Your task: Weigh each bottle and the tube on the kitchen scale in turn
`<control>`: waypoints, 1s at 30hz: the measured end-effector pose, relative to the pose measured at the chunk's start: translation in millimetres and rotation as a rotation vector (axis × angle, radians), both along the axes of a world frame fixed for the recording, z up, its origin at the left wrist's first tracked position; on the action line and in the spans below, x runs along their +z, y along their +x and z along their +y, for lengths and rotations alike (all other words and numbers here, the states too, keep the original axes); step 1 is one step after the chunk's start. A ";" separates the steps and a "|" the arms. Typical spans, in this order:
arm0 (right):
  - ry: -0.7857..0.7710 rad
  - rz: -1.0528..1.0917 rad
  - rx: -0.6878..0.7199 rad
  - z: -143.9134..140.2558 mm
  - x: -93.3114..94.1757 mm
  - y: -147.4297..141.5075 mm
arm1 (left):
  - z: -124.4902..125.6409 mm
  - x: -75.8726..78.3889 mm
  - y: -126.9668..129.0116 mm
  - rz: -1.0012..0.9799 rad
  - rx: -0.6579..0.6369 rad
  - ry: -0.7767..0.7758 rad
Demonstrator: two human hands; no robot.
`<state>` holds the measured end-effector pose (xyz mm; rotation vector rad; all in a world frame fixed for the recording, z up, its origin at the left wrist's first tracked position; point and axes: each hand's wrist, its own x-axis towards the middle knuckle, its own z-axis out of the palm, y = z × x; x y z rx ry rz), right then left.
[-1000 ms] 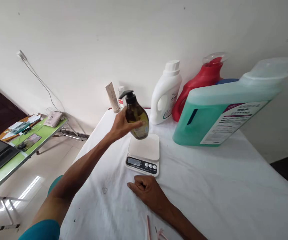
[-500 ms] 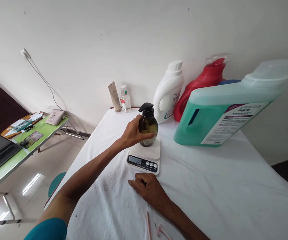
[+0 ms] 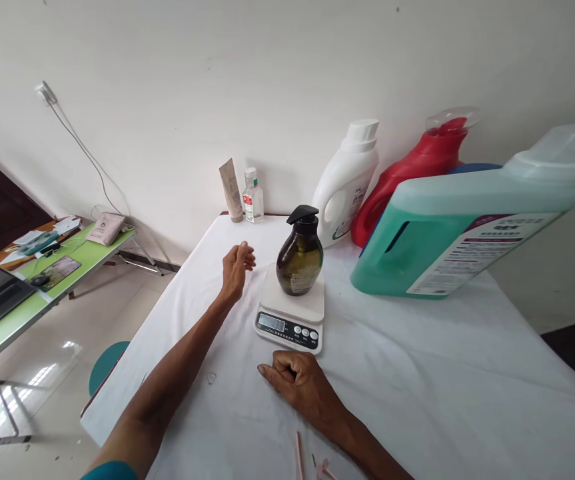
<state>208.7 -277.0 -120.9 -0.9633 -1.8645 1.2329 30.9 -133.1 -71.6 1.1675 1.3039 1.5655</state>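
A dark amber pump bottle [image 3: 300, 257] with a black pump head stands upright on a small white kitchen scale [image 3: 292, 313] on the white-covered table [image 3: 417, 373]. My left hand [image 3: 236, 268] hovers open just left of the bottle, fingers apart, touching nothing. Below the scale's front edge my right hand [image 3: 300, 385] rests on the cloth with its fingers curled in, holding nothing.
Behind the scale stand a white detergent bottle [image 3: 346, 183], a red jug [image 3: 407, 177] and a large green jug [image 3: 472, 220]. A tan tube [image 3: 230, 190] and a small clear bottle [image 3: 252, 197] sit at the wall. Pink razors [image 3: 317, 463] lie near me. A green side table [image 3: 32, 280] stands left.
My left hand lowered the pump bottle onto the scale, let go of it and drew back to the left. My right hand stayed put.
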 end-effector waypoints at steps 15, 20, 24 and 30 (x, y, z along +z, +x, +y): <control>0.024 -0.012 0.010 -0.3 -3.1 1.4 | 8.8 -40.1 -10.4 0.117 -0.105 -0.077; 0.002 -0.007 0.019 -1.0 -4.7 2.1 | 8.3 -40.6 -10.9 0.144 -0.117 -0.079; -0.004 -0.020 0.014 -1.3 -6.5 2.1 | 8.2 -41.9 -11.8 0.157 -0.123 -0.074; -0.002 -0.024 0.015 -1.4 -4.8 1.3 | 8.7 -42.1 -12.0 0.174 -0.127 -0.078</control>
